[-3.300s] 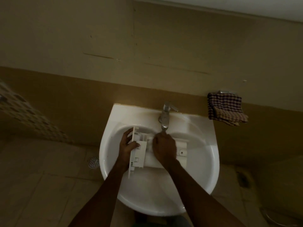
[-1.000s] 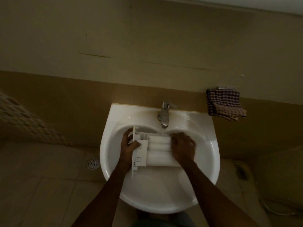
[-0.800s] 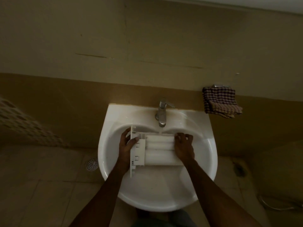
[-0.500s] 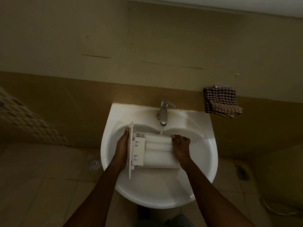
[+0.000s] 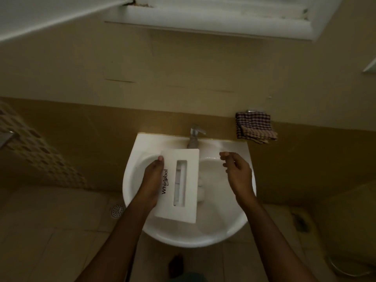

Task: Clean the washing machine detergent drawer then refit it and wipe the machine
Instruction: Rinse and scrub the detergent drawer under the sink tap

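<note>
Over the sink (image 5: 223, 231) basin, grips the detergent drawer (image 5: 188, 190) by its 9 o'clock edge with the left hand (image 5: 153, 180), thumb tip on the panel's upper corner, other fingers hidden beneath. Presents the white front panel face-up, lettered "Whirlpool", with a long slot down its middle. Holds the right hand (image 5: 237, 169) at 3 o'clock, apart from the drawer, fingers loosely curled round nothing. Records tap (image 5: 194, 137) at 12 o'clock, checked cloth (image 5: 254, 128) at 2 o'clock on the wall, floor drain (image 5: 117, 210) at 8 o'clock.
</note>
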